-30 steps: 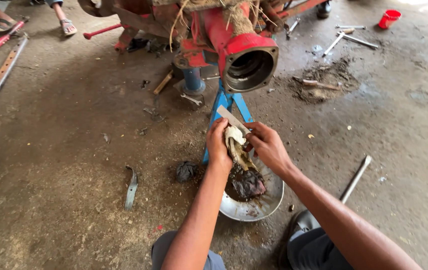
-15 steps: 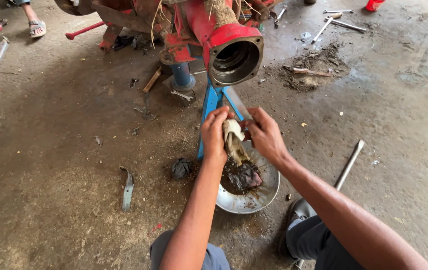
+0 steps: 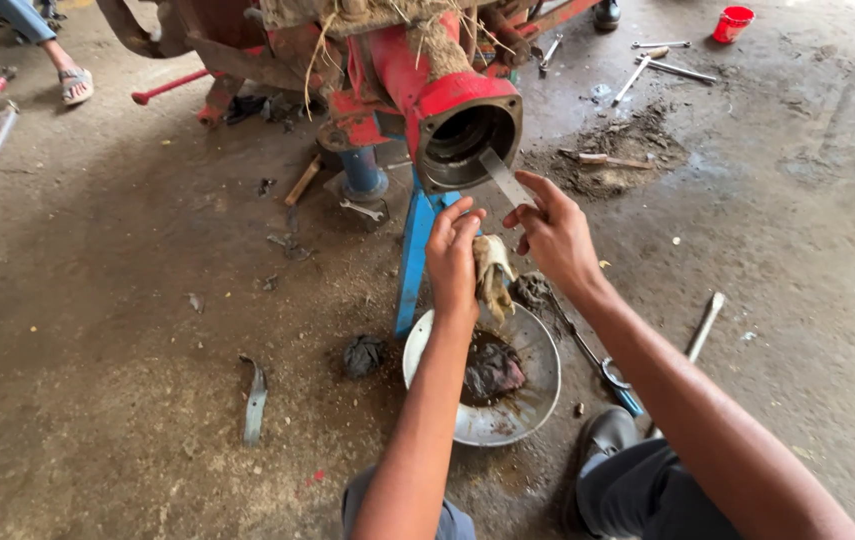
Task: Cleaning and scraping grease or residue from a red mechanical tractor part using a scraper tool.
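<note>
Now, from the head camera, everything turns on the red axle housing (image 3: 457, 110) and its round open mouth, which faces down toward the person. The thin metal strip (image 3: 505, 178) lies just below and to the right of that mouth, its long axis slanting from the upper left near the rim of the housing down to the right, where the right hand (image 3: 555, 235) takes it. That right hand is the nearer of the two to the housing, sitting just beneath its lower right edge; its fingers (image 3: 532, 205) are closed in a pinch on the lower end of the strip, thumb against forefinger as far as I can tell. The left hand (image 3: 452, 262) sits a little further below the housing, just beside the right hand and to its left, fingers curled shut around a dirty yellowish rag (image 3: 493, 278) that hangs down from the grip. Directly below the housing, beyond both hands, the metal bowl (image 3: 537, 400) rests on the floor with a dark oily lump in it, touching the foot of the blue stand (image 3: 413, 250) that props the housing up. A long wrench (image 3: 702, 328) lies well to the right of the bowl.
</note>
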